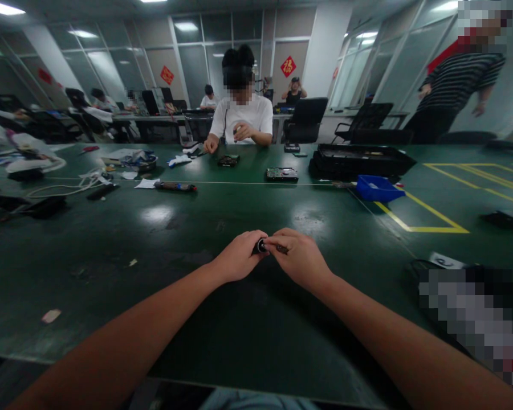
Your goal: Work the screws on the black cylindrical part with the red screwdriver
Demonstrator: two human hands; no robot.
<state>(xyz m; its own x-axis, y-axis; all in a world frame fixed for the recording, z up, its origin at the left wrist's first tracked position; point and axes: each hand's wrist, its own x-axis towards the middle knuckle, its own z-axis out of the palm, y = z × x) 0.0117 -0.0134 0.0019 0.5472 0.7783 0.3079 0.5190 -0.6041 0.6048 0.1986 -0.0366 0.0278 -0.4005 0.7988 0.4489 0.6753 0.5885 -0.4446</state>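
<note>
Over the green tabletop [162, 307], my two hands meet at the middle of the view. My left hand [239, 256] is closed around a small black cylindrical part [259, 246] with a pale ring at its end. My right hand [301, 253] is closed too, its thumb and fingertips pinched together against that ringed end. A thin brownish piece [281, 249] shows between the right fingers; its kind is too small to make out. Most of the black part is hidden inside the left hand.
Ahead lie a dark screwdriver-like tool [175, 187], a hard drive [281, 173], a black tray [361, 160] and a blue bin [378, 188]. Cables [77, 185] lie at left. A blurred-out object [474, 313] sits at right. Across the table a person [241, 117] works with both hands.
</note>
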